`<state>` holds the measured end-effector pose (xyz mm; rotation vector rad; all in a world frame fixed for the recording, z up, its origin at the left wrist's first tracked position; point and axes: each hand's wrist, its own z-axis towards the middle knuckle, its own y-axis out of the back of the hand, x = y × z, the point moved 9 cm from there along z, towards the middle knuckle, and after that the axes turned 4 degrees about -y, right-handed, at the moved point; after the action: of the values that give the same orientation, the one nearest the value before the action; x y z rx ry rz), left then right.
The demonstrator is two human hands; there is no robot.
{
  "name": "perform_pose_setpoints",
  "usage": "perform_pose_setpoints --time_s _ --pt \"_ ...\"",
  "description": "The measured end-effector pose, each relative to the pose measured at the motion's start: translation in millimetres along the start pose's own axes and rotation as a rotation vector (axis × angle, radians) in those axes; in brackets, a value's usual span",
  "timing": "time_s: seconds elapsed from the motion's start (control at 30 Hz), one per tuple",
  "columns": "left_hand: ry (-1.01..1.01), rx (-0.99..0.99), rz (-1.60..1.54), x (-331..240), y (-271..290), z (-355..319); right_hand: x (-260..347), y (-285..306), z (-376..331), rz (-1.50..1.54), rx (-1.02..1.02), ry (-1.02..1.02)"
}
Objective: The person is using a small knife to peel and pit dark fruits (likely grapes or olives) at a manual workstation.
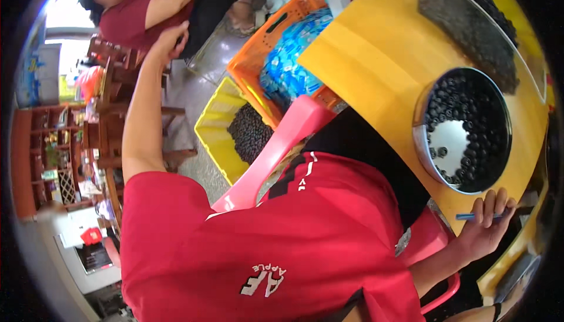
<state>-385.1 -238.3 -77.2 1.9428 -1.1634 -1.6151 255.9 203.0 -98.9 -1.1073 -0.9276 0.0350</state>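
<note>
My right hand (484, 228) rests at the near edge of the yellow table (376, 58), its fingers closed on a thin blue stick (470, 216). Just beyond it stands a round metal bowl (424, 146) partly filled with small black round pieces. My left arm stretches up and away to the left. My left hand (170, 37) is raised with its fingers loosely curled and its back toward me, so the palm is hidden. My red shirt fills the lower middle of the view.
An orange crate (252, 58) of blue pieces and a yellow crate (214, 125) of black pieces sit on the floor to the left of the table. A pink plastic chair (276, 146) is beside me. Another person in a dark red shirt (126, 19) sits at top left. Wooden shelves stand at far left.
</note>
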Motion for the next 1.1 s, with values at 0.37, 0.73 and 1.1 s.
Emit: perform_pose_setpoints --time_s 0.37,0.73,1.1 --pt "0.241 0.002 0.462 251.0 -59.8 -71.7 -5.0 0.7 3.5 -0.023 -0.035 0.001" --pt "-1.112 0.246 -0.147 -248.1 -217.9 -173.9 16.4 37.2 -11.5 -0.068 -0.281 0.03" --pt "-1.846 1.265 0.627 -337.1 -429.8 -381.6 26.9 18.9 -12.6 -0.188 -0.22 0.097"
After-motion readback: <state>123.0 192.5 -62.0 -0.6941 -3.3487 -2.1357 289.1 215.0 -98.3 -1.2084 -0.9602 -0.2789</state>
